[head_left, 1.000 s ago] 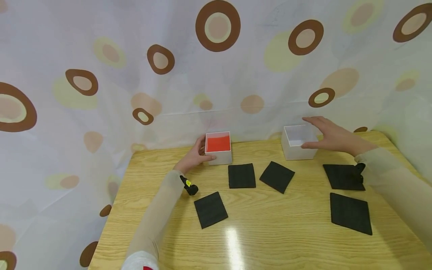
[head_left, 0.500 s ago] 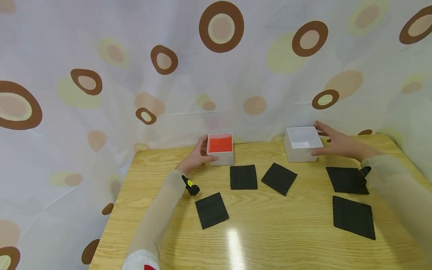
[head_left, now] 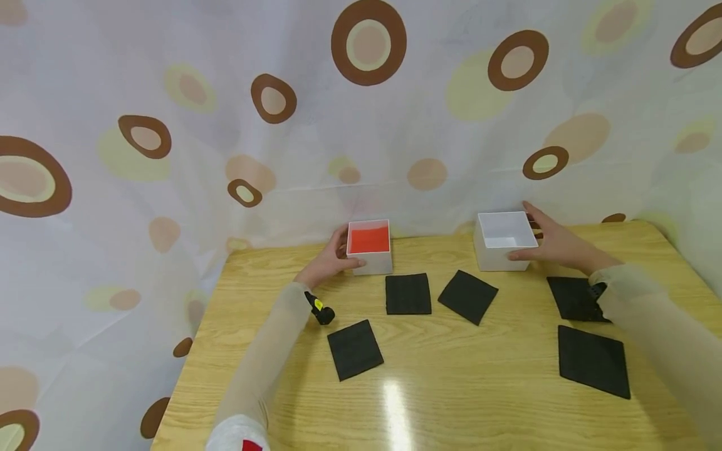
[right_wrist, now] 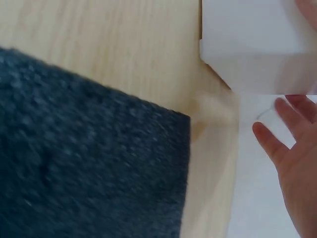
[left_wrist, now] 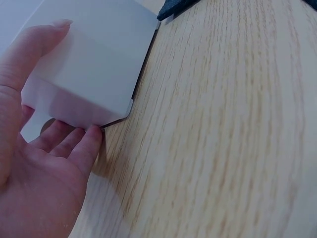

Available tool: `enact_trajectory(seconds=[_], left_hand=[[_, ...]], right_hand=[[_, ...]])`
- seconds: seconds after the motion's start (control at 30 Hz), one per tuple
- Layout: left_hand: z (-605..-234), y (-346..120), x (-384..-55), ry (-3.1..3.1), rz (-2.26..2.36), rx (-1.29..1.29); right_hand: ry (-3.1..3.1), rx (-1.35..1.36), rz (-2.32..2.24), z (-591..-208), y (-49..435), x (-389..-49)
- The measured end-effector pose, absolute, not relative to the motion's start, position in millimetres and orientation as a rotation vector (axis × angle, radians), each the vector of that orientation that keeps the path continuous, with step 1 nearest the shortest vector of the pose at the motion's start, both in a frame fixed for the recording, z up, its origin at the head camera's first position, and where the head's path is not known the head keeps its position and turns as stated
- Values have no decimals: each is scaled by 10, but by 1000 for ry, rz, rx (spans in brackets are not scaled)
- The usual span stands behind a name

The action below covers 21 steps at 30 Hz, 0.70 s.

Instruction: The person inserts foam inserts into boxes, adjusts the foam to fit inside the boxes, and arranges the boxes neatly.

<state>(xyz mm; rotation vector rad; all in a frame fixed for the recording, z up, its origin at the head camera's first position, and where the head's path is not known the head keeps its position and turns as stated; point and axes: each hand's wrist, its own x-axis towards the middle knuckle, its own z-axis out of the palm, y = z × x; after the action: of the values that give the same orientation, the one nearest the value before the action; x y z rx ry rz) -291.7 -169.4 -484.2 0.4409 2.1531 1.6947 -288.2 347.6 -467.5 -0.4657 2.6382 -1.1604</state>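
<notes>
Two square, open-topped white boxes stand along the table's back edge. The left box point(head_left: 375, 264) has something flat and red point(head_left: 369, 239) inside. My left hand point(head_left: 327, 262) holds it, thumb on the front wall and fingers along the left side, as the left wrist view shows on the box wall point(left_wrist: 99, 54). No contents show in the right box point(head_left: 495, 259). My right hand point(head_left: 555, 244) grips that one at its right side, thumb across the front wall, fingers toward the back. In the right wrist view, some fingers of the hand point(right_wrist: 302, 163) stand spread off the box point(right_wrist: 247, 34).
Several black square pads lie flat on the wooden table point(head_left: 468, 401): a left pad point(head_left: 355, 349), two middle pads point(head_left: 408, 294) and a right pad point(head_left: 593, 361), with another partly under the right sleeve. A patterned curtain point(head_left: 395, 138) hangs right behind the boxes.
My right hand has come from over the right box, fingers wide, to its right side, and its thumb now lies on the front wall. The left hand keeps its hold.
</notes>
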Motion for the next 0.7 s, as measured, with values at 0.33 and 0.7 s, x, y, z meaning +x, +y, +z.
enact_trajectory(seconds=[0.33,0.7], left_hand=[[-4844,-1690,-2924,2162,1700,438],[-4817,-1659,-2891,2177,1691,430]], right_hand=[[2577,-481,-1188,-4708,3403,-2858],[2521,-489,-1150,-4659,3347,-2814]])
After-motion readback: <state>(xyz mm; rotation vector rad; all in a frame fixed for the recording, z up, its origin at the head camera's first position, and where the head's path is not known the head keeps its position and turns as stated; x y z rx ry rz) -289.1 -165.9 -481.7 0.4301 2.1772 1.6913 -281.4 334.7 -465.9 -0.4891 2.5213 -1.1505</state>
